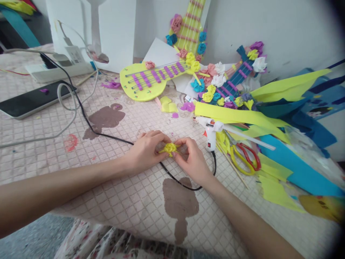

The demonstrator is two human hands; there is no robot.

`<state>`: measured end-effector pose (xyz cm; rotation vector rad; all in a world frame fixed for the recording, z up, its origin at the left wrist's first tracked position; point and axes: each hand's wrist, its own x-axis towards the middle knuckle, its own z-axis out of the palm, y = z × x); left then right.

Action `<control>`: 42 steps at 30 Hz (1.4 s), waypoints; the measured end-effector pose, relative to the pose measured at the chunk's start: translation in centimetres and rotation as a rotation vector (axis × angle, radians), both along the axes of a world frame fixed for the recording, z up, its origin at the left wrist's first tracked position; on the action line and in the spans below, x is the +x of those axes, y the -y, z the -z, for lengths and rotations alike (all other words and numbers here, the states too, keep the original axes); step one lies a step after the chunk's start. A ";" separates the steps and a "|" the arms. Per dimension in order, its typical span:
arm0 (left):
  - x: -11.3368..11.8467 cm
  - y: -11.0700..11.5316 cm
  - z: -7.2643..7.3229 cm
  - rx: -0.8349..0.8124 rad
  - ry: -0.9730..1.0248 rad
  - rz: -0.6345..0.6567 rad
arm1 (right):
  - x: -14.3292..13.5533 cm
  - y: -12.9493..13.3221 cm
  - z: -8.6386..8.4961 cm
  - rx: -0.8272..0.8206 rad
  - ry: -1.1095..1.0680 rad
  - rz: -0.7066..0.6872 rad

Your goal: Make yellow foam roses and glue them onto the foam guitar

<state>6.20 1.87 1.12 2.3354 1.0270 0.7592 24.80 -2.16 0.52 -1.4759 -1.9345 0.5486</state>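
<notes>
A small yellow crumpled paper flower (pixel 170 148) is pinched between both hands above the quilted tablecloth. My left hand (pixel 147 149) holds its left side with thumb and fingers, and my right hand (pixel 192 158) grips the right side the same way. Behind them lies a yellow paper guitar (pixel 145 84) with purple strips and dark strings. To the right of my right hand, a white glue gun (pixel 211 136) rests with its black cord looping beneath my hands.
Scissors (pixel 244 158) with red and yellow handles, yellow paper strips (pixel 234 114) and blue paper (pixel 304 167) lie at the right. A blue flowered guitar (pixel 231 84) leans behind. A phone (pixel 37 99) and a power strip (pixel 61 72) are at the left.
</notes>
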 end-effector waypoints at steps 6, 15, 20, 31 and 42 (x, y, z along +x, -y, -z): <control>-0.1 -0.1 0.1 -0.015 0.006 0.015 | 0.0 -0.1 0.1 0.013 0.003 -0.002; 0.0 0.0 0.0 -0.021 0.002 0.013 | 0.1 0.2 -0.1 0.028 0.003 -0.042; -0.1 0.0 0.1 -0.021 0.006 0.014 | 0.2 0.3 0.0 0.036 0.010 -0.049; -0.1 -0.1 0.0 -0.031 -0.003 0.012 | -0.7 0.4 0.1 0.119 0.075 -0.049; -0.1 0.0 0.0 -0.031 -0.008 0.006 | -0.1 0.3 0.2 0.130 0.110 -0.120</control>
